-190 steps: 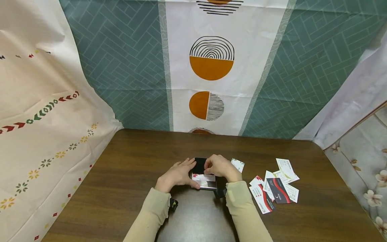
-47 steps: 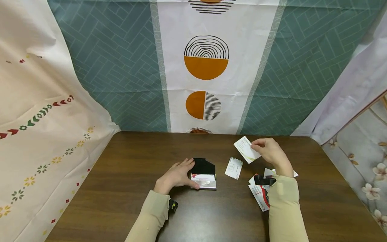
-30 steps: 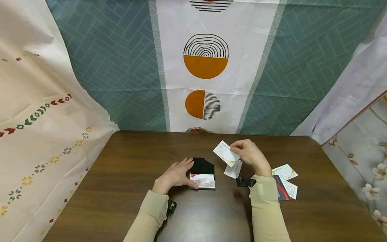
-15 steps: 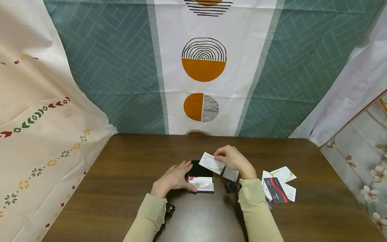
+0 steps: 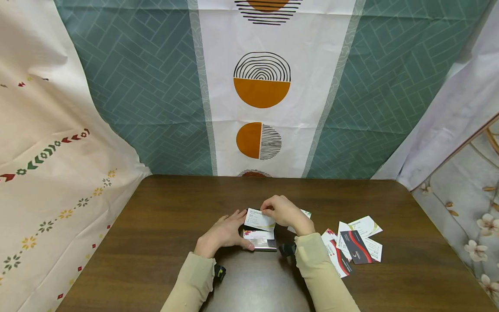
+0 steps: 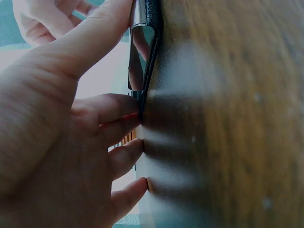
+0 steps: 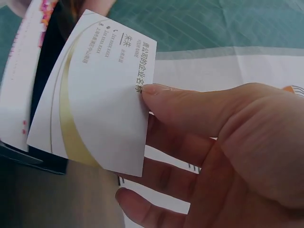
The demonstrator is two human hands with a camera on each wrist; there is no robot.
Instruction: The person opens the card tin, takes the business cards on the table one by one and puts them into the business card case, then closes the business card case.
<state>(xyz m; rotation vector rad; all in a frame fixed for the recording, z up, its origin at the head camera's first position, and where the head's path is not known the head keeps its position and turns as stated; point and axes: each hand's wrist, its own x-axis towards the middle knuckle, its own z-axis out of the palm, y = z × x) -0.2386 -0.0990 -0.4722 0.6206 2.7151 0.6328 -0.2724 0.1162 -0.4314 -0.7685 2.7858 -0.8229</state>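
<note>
A business card case (image 5: pixel 265 244) with a shiny metal front and a black lid lies opened on the table, a white card with red flowers (image 5: pixel 258 234) inside it. My left hand (image 5: pixel 222 235) rests at its left side, thumb on the front edge and fingers spread toward the lid. In the left wrist view, the fingertips (image 6: pixel 128 154) touch down beside the case (image 6: pixel 141 52). My right hand (image 5: pixel 283 213) pinches a white business card with a gold curve (image 7: pixel 102 95) by its edge. That card is over the lid, just behind the flowered card (image 7: pixel 21 80).
Right of the case, a loose white card (image 5: pixel 306 213) is partly hidden by the right hand. Farther right lies a spread of overlapping cards, including a black one with a red stripe (image 5: pixel 356 247). A patterned cloth (image 5: pixel 175 86) hangs behind the table (image 5: pixel 187 197).
My right hand has carried the white and gold card leftward from beside the card spread to over the case. The left hand has stayed at the case.
</note>
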